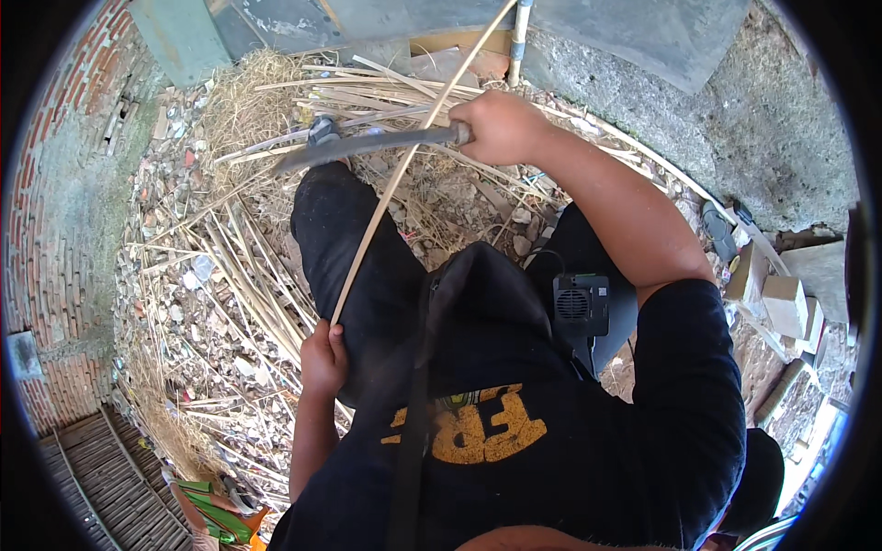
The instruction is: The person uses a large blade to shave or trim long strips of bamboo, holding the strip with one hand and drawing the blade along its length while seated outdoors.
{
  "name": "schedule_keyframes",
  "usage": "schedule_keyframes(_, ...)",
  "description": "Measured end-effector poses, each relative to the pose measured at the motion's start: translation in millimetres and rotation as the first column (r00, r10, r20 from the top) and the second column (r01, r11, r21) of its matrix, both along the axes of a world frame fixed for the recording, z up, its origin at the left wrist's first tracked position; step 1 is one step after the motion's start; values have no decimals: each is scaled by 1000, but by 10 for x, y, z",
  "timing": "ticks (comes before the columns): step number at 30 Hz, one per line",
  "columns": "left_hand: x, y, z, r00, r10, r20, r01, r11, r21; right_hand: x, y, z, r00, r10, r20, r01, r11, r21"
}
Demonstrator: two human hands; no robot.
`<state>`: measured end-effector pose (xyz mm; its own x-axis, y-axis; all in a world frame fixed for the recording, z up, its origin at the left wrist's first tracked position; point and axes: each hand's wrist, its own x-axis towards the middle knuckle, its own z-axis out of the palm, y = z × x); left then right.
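Bamboo strip held in left hand, blade in right hand laid across it.

Strip's long axis runs diagonal: near end at the left fist by the left thigh, far end up and right past the pale pipe at the top edge. Left fingers wrapped tight round the near end. Right fist clamped on the blade's handle; dark blade points left, roughly level, crossing the strip just left of the fist, above the left knee. Contact between edge and strip: can't tell. Black trousers sit under most of the strip. Loose cut strips and straw litter the ground left and far. Brick wall on the left, concrete slab on the right, small black fan box at the right hip.
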<state>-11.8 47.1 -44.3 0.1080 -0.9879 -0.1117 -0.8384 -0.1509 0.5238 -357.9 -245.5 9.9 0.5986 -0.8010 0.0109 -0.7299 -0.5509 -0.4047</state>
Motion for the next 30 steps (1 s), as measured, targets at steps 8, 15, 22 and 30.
schedule_keyframes(8,-23,-52,19,996,-37,-87,33,999,-40,-242,-324,-165,988,-148,41,144,987,74)
schedule_keyframes(15,80,-17,-31,987,-27,-156,26,1000,-7,16,-87,5,994,54,-91,-37,984,176)
schedule_keyframes(22,69,-17,-11,986,-55,-160,52,998,-19,-134,-221,-70,994,-101,36,94,984,150)
schedule_keyframes(30,90,-86,-50,981,-57,-183,51,998,-41,-253,-375,-127,985,-161,61,155,984,89)
